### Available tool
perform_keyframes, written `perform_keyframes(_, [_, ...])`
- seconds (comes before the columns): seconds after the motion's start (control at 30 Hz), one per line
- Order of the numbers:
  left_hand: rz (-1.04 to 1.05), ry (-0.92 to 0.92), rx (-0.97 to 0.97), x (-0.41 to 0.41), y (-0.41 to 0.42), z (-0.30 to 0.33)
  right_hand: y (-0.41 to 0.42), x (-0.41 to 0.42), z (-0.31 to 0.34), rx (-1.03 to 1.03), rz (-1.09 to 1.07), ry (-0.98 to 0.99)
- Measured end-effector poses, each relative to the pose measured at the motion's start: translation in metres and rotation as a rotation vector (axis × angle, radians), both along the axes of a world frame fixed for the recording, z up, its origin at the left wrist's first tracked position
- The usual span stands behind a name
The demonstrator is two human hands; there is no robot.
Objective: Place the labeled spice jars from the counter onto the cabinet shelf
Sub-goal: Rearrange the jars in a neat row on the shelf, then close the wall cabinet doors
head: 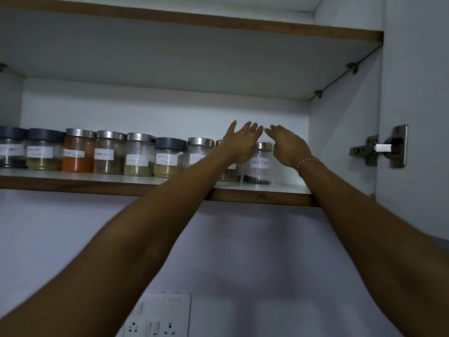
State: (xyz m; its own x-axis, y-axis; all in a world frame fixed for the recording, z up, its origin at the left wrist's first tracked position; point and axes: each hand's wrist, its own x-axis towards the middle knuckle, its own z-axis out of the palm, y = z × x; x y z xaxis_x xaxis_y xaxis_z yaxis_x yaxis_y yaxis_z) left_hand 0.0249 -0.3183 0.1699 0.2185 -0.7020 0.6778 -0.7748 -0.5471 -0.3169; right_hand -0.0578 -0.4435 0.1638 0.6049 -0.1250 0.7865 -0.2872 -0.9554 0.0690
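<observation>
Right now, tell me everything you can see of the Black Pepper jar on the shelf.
The Black Pepper jar is a clear, glass-looking jar with a shiny metal lid and a white handwritten label reading "Black Pepper". A thin layer of dark peppercorns lies at its bottom; the rest looks empty. It stands upright at the right end of the jar row on the shelf, close beside a neighbouring jar. The left hand and right hand are open in front of its top, partly covering the lid; contact cannot be told.
</observation>
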Motion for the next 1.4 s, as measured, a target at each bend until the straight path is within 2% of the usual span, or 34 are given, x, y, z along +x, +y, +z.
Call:
perform_keyframes(0.1, [0.043,-0.047,-0.002,-0.008,0.022,-0.008,0.013,-0.015,-0.005,-0.006,0.049,-0.074])
perform_keyframes(0.3, [0.059,-0.030,-0.029,-0.032,0.067,-0.031,0.038,-0.054,-0.023,0.012,0.111,-0.201])
perform_keyframes(0.43, [0.000,-0.083,-0.142,-0.059,0.087,-0.066,0.059,-0.081,-0.053,-0.062,0.089,-0.310])
perform_keyframes(0.57, [-0.053,-0.119,-0.193,-0.088,0.090,-0.112,0.082,-0.106,-0.093,-0.102,0.034,-0.285])
perform_keyframes(0.87, [-0.191,-0.187,-0.171,-0.173,0.114,-0.155,0.125,-0.214,-0.150,-0.108,-0.223,-0.247])
perform_keyframes(1.07, [-0.382,-0.274,-0.124,-0.256,0.126,-0.156,0.174,-0.295,-0.166,-0.172,-0.422,-0.365])
perform_keyframes(1.27, [-0.563,-0.351,-0.130,-0.352,0.128,-0.156,0.206,-0.400,-0.180,-0.227,-0.689,-0.389])
perform_keyframes(1.4, [-0.668,-0.353,-0.174,-0.415,0.132,-0.149,0.218,-0.472,-0.178,-0.231,-0.791,-0.460])
